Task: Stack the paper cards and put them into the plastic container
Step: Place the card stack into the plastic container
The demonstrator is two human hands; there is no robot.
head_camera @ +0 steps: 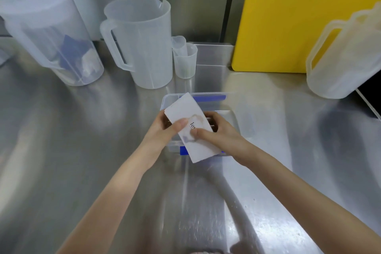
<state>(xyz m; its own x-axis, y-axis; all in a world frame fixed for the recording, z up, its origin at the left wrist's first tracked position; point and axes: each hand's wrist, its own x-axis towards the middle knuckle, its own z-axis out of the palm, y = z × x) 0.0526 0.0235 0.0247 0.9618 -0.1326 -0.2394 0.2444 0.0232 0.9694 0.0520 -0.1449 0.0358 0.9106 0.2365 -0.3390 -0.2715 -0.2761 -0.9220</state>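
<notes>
A white stack of paper cards (183,107), with black print and a faint stain on top, is held tilted above a clear plastic container (233,117) with blue clips at its near and far rims. My left hand (165,128) grips the stack's left edge, thumb on top. My right hand (216,132) holds the right side, thumb pressed on the card face. The stack's lower end juts past the container's near rim. The container's inside is mostly hidden by the cards and hands.
On the steel counter (82,130) behind stand a large translucent jug (142,43), a lidded jug (47,33) holding blue cloth, two small measuring cups (185,57), a yellow cutting board (299,16) and another jug (346,57) at right.
</notes>
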